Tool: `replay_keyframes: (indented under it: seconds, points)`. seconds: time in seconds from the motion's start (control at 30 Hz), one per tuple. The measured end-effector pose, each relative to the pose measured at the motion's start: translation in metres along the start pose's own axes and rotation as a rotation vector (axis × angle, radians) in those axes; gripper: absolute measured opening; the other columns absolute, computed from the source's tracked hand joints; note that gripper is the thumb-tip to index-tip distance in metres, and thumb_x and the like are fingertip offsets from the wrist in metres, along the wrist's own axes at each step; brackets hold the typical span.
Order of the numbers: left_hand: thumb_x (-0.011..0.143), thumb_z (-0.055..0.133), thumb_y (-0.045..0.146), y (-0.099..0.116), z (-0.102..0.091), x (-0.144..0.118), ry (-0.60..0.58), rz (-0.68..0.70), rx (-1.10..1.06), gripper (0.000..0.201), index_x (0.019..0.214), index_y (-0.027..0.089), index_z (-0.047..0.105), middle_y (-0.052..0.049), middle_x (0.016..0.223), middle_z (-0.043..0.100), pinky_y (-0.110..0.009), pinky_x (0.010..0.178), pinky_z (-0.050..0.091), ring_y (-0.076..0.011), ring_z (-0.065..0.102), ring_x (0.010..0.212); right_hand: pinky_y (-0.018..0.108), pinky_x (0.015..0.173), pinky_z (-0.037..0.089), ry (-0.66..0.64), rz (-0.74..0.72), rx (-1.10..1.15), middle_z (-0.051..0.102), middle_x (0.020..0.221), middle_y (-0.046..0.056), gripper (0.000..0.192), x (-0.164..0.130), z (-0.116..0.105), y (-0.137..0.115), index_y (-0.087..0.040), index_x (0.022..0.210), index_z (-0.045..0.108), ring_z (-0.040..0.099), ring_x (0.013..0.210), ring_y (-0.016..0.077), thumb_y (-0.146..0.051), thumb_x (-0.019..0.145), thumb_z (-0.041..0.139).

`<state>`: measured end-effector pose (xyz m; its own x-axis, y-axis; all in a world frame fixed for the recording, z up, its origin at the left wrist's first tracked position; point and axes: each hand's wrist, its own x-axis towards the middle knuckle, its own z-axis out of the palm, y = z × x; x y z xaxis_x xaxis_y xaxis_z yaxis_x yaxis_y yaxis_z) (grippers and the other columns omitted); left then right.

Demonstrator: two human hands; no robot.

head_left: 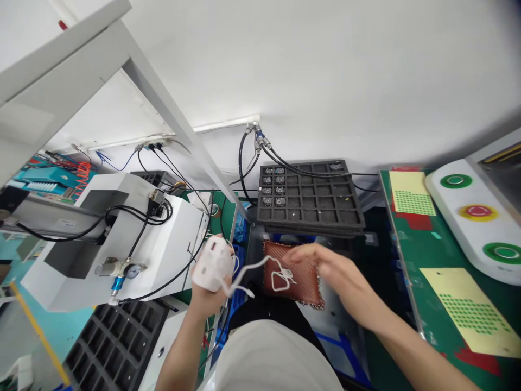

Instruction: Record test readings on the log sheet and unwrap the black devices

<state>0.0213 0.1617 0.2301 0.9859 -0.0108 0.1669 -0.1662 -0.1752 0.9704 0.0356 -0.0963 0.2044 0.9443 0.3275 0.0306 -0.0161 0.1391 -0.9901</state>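
Observation:
My left hand (209,274) is closed around a white plastic device (214,260) with a white cord (252,269) trailing to the right. The cord ends in a small loop and tag lying on a reddish-brown woven pad (303,282). My right hand (334,271) hovers over that pad with fingers spread, blurred, holding nothing that I can see. Beyond the pad sits a black compartment tray (321,203) with several small round parts in its left cells.
A white machine housing (163,244) with black cables and a regulator stands at left. Another black tray (116,342) lies at lower left. At right, a green mat (423,244) carries yellow dotted sheets and a white panel (468,212) with green and red buttons.

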Motion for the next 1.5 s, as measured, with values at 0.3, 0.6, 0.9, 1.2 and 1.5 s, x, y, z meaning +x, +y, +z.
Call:
replay_keyframes:
  seconds: [0.3,0.6,0.9,1.2,1.5]
  points:
    - [0.045,0.068,0.011,0.006,0.002,0.006,0.163,-0.664,-0.696,0.082,0.125,0.02,0.056,-0.006,0.092,0.064,-0.04,0.078,0.053,-0.0251,0.064,0.08,0.035,0.071,0.052,0.059,0.437,-0.016,0.066,0.077,0.008,0.055,-0.025,0.016,0.131,-0.019,0.077,0.058,0.064,0.073,0.0205,-0.073,0.073,0.051]
    - [0.044,0.056,0.01,-0.013,0.018,0.028,0.234,-1.04,-0.931,0.074,0.118,0.012,0.06,-0.009,0.087,0.066,-0.042,0.077,0.054,-0.0251,0.064,0.077,0.036,0.066,0.05,0.229,0.581,-0.264,0.066,0.066,0.007,0.022,-0.028,0.0,0.221,-0.022,0.066,0.056,0.064,0.064,0.0226,-0.043,0.067,0.049]
    - [0.046,0.053,0.01,-0.051,0.03,0.033,0.284,-1.192,-0.849,0.066,0.112,0.012,0.058,-0.011,0.091,0.067,-0.046,0.082,0.053,-0.0297,0.066,0.088,0.029,0.071,0.051,-0.012,0.186,-0.279,0.069,0.089,0.005,0.032,-0.05,0.035,0.156,-0.02,0.109,0.059,0.063,0.07,0.0153,-0.037,0.083,0.052]
    - [0.05,0.055,0.012,-0.051,0.032,0.033,0.15,-1.214,-0.847,0.064,0.114,0.012,0.056,-0.012,0.094,0.067,-0.047,0.082,0.052,-0.0294,0.066,0.088,0.031,0.057,0.036,-0.463,-0.582,-0.773,0.067,0.082,0.001,0.031,-0.057,0.065,0.102,-0.023,0.122,0.05,0.056,0.063,0.0167,-0.016,0.093,0.043]
    - [0.051,0.055,0.013,-0.054,0.024,0.032,0.057,-1.2,-0.828,0.069,0.12,0.011,0.053,-0.013,0.096,0.067,-0.046,0.08,0.052,-0.0286,0.067,0.085,0.03,0.057,0.039,-0.371,-0.844,-0.7,0.065,0.075,0.004,0.022,-0.054,0.087,0.099,-0.014,0.098,0.06,0.056,0.063,0.0152,-0.02,0.097,0.039]
